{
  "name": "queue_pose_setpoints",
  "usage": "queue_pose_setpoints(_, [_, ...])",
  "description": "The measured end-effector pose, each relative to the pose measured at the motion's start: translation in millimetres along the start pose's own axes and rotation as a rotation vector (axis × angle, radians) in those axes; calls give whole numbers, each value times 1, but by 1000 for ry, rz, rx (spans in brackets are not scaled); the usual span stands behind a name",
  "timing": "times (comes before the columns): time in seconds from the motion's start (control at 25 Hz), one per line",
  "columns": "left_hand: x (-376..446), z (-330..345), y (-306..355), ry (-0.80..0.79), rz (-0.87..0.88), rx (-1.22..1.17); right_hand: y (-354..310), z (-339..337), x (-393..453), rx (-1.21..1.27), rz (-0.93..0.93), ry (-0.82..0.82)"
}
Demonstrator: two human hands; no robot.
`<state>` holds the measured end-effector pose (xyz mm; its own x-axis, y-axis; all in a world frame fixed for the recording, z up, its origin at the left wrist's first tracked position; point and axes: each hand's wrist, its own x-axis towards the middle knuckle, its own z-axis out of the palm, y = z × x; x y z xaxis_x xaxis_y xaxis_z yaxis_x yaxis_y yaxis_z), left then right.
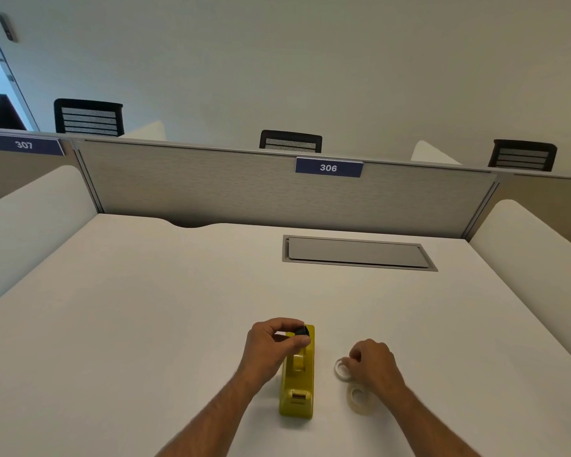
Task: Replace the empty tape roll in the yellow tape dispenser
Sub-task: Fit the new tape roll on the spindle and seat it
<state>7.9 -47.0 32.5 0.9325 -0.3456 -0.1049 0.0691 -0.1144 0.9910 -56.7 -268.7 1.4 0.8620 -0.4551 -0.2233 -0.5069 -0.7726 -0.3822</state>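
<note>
The yellow tape dispenser [297, 387] stands on the white desk [145, 324], cutter end toward me. My left hand [274, 344] pinches a small black spool hub [302, 331] above the dispenser's far end. To the right, my right hand [374, 364] rests with curled fingers on a whitish roll [342, 370] that lies flat on the desk; whether it grips it is unclear. A second, clear tape roll [358, 399] lies just in front of it, near my right wrist.
A grey cable hatch [358, 253] is set into the desk at the far right. A grey partition [277, 189] with label 306 closes the back. White side dividers [30, 219] flank the desk. Black chairs [88, 117] stand behind the partition.
</note>
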Motion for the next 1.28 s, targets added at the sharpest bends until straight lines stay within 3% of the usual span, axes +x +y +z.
queue_pose_setpoints(0.12, [0,0,0,20,3,-6,2,-8,-11,-7,-39,22])
queue_pose_setpoints(0.36, [2,1,-3,19,5,3,-3,-17,-37,-144,-43,-192])
queue_pose_setpoints(0.52, [3,4,-5,23,10,-24,-5,-12,-42,-152,-34,-194])
queue_pose_setpoints(0.6, [3,4,-5,29,8,-38,-9,-13,-40,1,-21,-174])
queue_pose_setpoints(0.76, [2,5,-5,17,4,-68,-30,-26,-39,796,-17,-156])
queue_pose_setpoints(0.84, [1,7,-4,8,11,-72,-43,-36,-42,999,-56,-136])
queue_pose_setpoints(0.96, [-2,13,-1,0,21,-82,-61,-40,-45,1101,-118,-124])
queue_pose_setpoints(1.28, [-6,13,5,-30,30,-102,-72,-34,-47,1027,-181,-20])
